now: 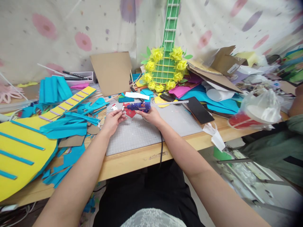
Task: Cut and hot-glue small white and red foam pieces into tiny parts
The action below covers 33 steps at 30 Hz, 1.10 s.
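Note:
My right hand (151, 115) is wrapped round a blue glue gun (144, 107), whose nozzle points left. Pinched in the fingers of my left hand (114, 119) is a small white piece (123, 108), too small to name, close to the nozzle; I cannot tell whether the two touch. Red paper (130, 111) lies under the gun's front end. Several small white bits (114, 107) are scattered just beyond my left fingers. Both hands are over a grey cutting mat (134, 138). A dark cord (162, 149) runs down over the table's edge below my right wrist.
A yellow paper guitar (28, 132) and blue paper scraps (68, 129) cover the left side. A green guitar with yellow flowers (165, 67) stands at the back. A black phone-like slab (199, 109), a bagged cup (248, 118) and another person's arm (298, 99) are on the right.

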{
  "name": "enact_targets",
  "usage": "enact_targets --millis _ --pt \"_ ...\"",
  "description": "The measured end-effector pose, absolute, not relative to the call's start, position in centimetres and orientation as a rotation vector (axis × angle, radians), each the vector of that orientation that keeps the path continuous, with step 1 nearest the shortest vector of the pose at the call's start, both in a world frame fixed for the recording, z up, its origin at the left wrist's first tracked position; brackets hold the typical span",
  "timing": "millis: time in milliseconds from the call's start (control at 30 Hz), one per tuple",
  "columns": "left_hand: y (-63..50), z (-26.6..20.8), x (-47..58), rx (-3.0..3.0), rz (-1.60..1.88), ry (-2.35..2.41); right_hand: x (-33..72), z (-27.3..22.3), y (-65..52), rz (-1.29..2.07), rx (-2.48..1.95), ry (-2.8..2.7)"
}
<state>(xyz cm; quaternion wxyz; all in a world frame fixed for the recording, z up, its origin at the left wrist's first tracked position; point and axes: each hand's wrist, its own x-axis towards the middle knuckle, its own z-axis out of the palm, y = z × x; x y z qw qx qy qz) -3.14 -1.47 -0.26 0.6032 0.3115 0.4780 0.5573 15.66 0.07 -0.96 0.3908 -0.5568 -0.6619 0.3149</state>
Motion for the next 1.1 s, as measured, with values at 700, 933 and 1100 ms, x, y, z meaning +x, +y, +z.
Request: enact_targets --millis 700,933,1100 --pt "-1.4 -0.5 -3.4 0.698 1.305 1.103 19.1 1.0 0.6 0.811 -1.393 -1.324" --pt "-1.0 -0.4 -3.7 0.624 1.356 1.093 26.4 0.2 2.3 0.454 -1.860 -1.186" --pt "-0.6 -0.3 -4.3 0.555 1.428 1.087 26.2 0.1 1.7 0.441 -2.090 -1.411"
